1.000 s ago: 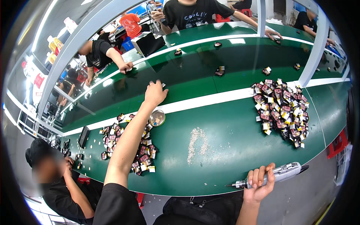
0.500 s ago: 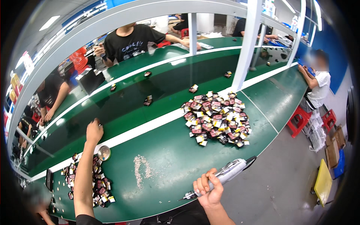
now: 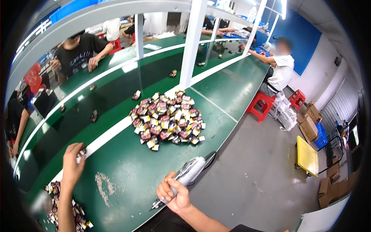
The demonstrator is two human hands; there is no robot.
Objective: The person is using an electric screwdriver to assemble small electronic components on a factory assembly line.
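My right hand (image 3: 174, 192) is wrapped round a grey-white electric screwdriver (image 3: 192, 170), its thin bit angled down to the left near the table's front edge. My left hand (image 3: 72, 164) is closed by the white strip along the belt, pinching a small dark part with a white face (image 3: 81, 152), mostly covered by the fingers. Under and beside my left forearm lies a heap of small black parts with white and yellow tabs (image 3: 79, 216). Between my hands, tiny pale screw-like pieces (image 3: 103, 187) are scattered on the green table (image 3: 131, 170).
A large pile of similar parts (image 3: 168, 120) lies beyond the screwdriver. Several single parts sit on the dark green belt (image 3: 116, 92). White posts (image 3: 191, 46) rise from the bench. People work across and at the far right, near red stools (image 3: 261, 106).
The whole view has swung to the right. My left hand has drawn back from over the belt to the white strip, a small part showing in its fingers. My right hand still grips the screwdriver.
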